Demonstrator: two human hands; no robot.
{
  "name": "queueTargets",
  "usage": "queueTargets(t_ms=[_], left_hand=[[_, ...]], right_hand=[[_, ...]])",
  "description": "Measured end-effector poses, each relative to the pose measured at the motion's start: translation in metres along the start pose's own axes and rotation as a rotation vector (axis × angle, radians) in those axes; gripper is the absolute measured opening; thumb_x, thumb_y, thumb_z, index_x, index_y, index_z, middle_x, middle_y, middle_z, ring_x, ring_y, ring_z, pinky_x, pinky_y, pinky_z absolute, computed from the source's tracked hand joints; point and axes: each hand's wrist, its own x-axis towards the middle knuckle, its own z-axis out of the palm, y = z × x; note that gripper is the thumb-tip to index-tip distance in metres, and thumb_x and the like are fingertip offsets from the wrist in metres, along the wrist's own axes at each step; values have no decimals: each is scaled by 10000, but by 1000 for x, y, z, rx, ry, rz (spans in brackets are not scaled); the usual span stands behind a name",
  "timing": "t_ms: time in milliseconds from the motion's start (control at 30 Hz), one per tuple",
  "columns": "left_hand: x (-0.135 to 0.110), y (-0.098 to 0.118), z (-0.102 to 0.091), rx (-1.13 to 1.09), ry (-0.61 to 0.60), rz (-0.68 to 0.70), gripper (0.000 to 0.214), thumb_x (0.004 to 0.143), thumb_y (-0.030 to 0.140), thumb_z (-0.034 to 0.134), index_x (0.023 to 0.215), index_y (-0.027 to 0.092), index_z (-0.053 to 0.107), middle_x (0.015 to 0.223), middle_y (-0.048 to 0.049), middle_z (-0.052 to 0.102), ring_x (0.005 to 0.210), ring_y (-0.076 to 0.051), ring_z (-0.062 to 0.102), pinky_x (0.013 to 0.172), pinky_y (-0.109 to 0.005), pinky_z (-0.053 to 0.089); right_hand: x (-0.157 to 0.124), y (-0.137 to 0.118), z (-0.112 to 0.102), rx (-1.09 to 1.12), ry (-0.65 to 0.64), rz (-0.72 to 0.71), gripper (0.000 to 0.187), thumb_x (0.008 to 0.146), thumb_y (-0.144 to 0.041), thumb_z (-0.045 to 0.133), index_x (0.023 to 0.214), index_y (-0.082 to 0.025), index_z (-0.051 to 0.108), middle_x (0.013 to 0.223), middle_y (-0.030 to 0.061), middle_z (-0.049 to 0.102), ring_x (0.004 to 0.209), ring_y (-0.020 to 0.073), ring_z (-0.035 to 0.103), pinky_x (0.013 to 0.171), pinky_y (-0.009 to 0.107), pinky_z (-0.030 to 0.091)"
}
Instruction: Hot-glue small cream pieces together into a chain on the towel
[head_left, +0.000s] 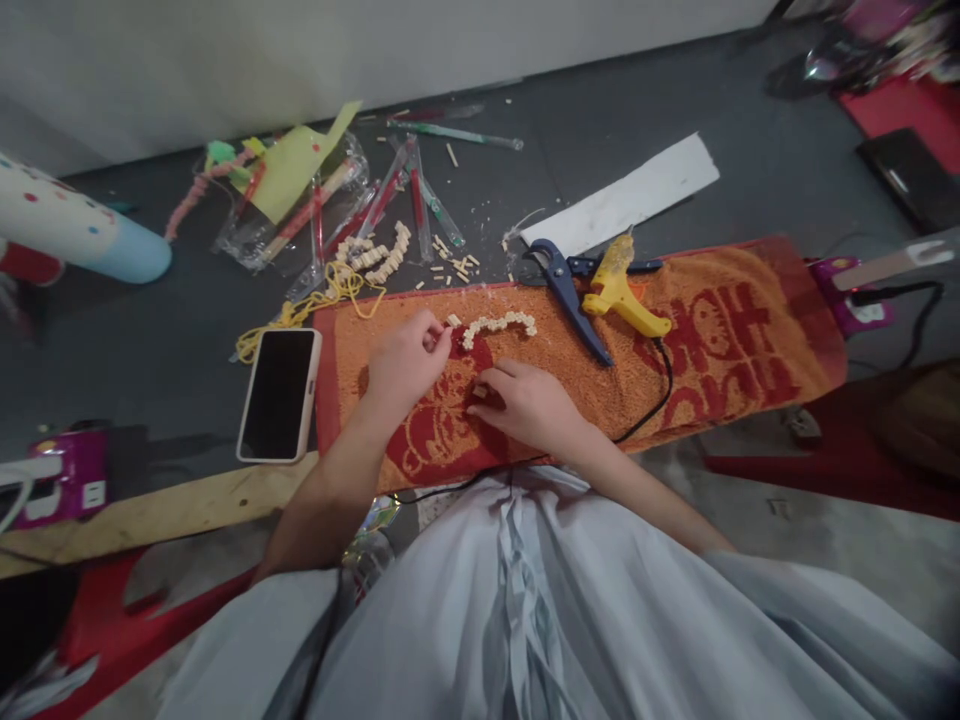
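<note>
An orange and red towel [675,390] lies across the work surface under both hands. On it rests a wavy strip of small cream-coloured stick pieces [501,322], joined side by side. My left hand [405,360] is closed in a pinch just left of the strip. A small cream bit [454,320] shows at its fingertips; whether it is gripped I cannot tell. Below the strip, my right hand [532,405] pinches a short cream stick piece [480,391] between thumb and fingers. To the right lie a yellow glue gun [619,290] and a blue-handled cutter [574,305].
A phone [279,395] sits left of the towel, near yellow cord [330,290]. Behind are curved cream strips [386,260], loose cut pieces [457,268], plastic tubes [420,200] and a white board [622,195]. The glue gun's black cable [660,400] crosses the towel.
</note>
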Motion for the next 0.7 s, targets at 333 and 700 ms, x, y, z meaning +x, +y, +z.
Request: queueTargets(t_ms=[333, 700], left_hand=[[0, 0, -1, 7, -16, -5, 122, 910, 293, 592, 854, 195, 639, 722, 0, 665, 631, -145, 553, 625, -267, 334], [3, -5, 4, 22, -11, -3, 132, 923, 310, 572, 903, 200, 643, 702, 7, 625, 640, -150, 542, 641, -271, 356]], right_hand=[[-2, 15, 4, 219, 125, -24, 71, 901, -221, 627, 924, -170, 671, 863, 62, 698, 739, 182, 631, 668, 273, 449], [-7, 36, -2, 607, 264, 70, 136, 881, -311, 633, 931, -193, 677, 864, 41, 736, 718, 165, 660, 674, 282, 496]])
